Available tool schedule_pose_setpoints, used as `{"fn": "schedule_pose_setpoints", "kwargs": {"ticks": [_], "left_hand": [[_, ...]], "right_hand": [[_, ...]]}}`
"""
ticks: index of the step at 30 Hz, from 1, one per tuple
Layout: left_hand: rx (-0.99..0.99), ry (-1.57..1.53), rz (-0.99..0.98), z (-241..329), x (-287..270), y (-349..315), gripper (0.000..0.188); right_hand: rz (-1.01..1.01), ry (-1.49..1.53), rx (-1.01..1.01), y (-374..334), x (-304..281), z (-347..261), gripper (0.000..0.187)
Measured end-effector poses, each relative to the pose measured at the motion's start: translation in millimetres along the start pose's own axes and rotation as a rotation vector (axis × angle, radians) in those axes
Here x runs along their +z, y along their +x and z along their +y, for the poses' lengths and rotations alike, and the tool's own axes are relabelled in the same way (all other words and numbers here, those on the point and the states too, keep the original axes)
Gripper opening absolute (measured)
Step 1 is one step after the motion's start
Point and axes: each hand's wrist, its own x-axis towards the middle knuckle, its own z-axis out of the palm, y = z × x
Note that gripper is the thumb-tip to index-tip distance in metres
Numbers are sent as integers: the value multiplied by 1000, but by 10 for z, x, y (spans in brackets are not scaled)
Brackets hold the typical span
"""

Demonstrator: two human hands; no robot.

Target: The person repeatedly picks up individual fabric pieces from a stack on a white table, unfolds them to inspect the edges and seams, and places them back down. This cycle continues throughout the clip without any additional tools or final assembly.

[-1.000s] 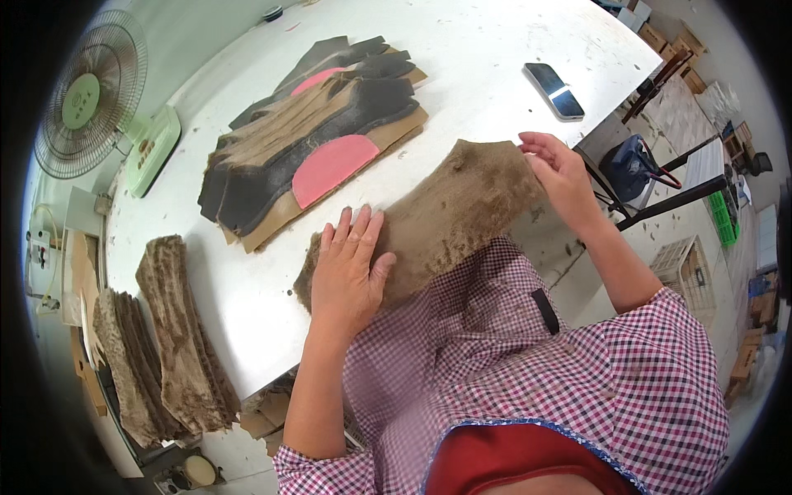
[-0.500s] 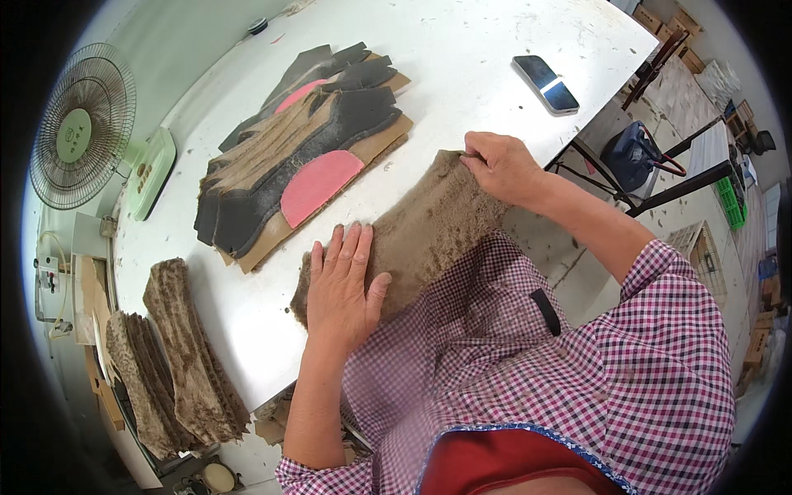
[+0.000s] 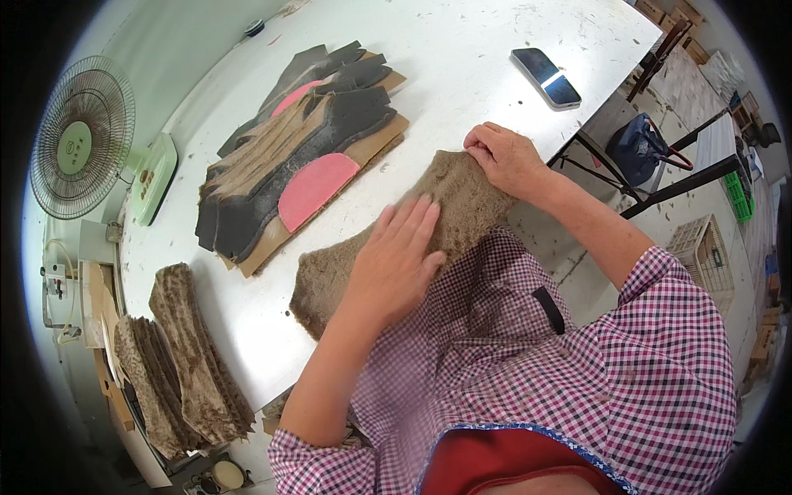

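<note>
A brown fur piece (image 3: 330,272) lies across the table's near edge, part of it over my lap. My left hand (image 3: 400,252) rests flat on its middle, fingers stretched out and pointing away from me. At the piece's far right corner my right hand (image 3: 503,161) pinches the edge between thumb and fingers. Beyond the fur piece sits a layered pile of dark grey and tan cut pieces (image 3: 305,173), with a pink half-round piece (image 3: 318,190) on its near side.
Two stacks of brown fur pieces (image 3: 194,355) lie at the table's left edge. A smartphone (image 3: 546,78) is at the far right of the white table (image 3: 462,66). A fan (image 3: 78,148) with a green base stands at the left. A dark blue bag (image 3: 639,153) is beyond the right edge.
My left hand has slid to the right along the fur piece, from its left end to its middle. My right hand keeps its pinch on the corner.
</note>
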Motion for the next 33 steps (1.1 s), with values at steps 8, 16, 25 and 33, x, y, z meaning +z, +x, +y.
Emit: {"fn": "schedule_pose_setpoints", "kwargs": {"ticks": [8,16,25,33], "left_hand": [[-36,45,177,86,325,619,58],[-109,-215,202,-38,285,514,58],[-459,131,130,-277,175,-428,69],[-602,98,246,-790,153,-1372,61]], "right_hand": [[4,-55,38,-13,22,-59,15],[-208,230,-197,-169,114,-626,51],[-293,-399,-258,-174,155,-509,75],[-300,-347,-181,-113,120,-286,80]]}}
